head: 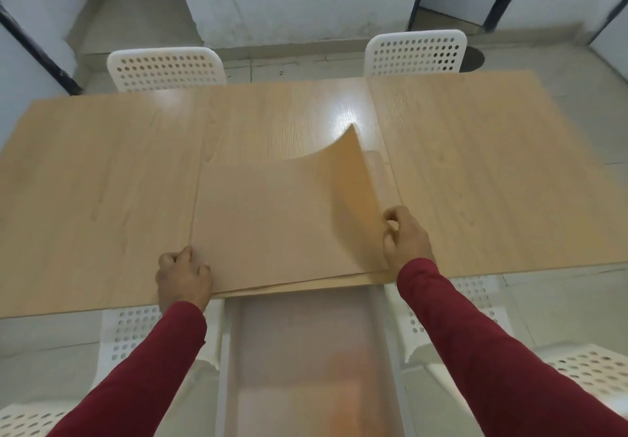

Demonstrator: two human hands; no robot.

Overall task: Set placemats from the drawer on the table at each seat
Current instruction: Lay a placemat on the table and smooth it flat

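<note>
A stack of tan placemats (272, 226) lies on the wooden table (102, 181) at its near edge, straight in front of me. My right hand (406, 237) pinches the right edge of the top placemat, and that mat's far right corner curls up off the stack. My left hand (183, 275) grips the stack's near left corner at the table edge. Below the table edge the open drawer (306, 351) sticks out toward me, its inside blurred.
Two white perforated chairs stand at the far side, one at the left (166, 67) and one at the right (416, 52). More white chairs sit at the near side, left (132, 331) and right (475, 300) of the drawer. Grey walls and floor lie beyond.
</note>
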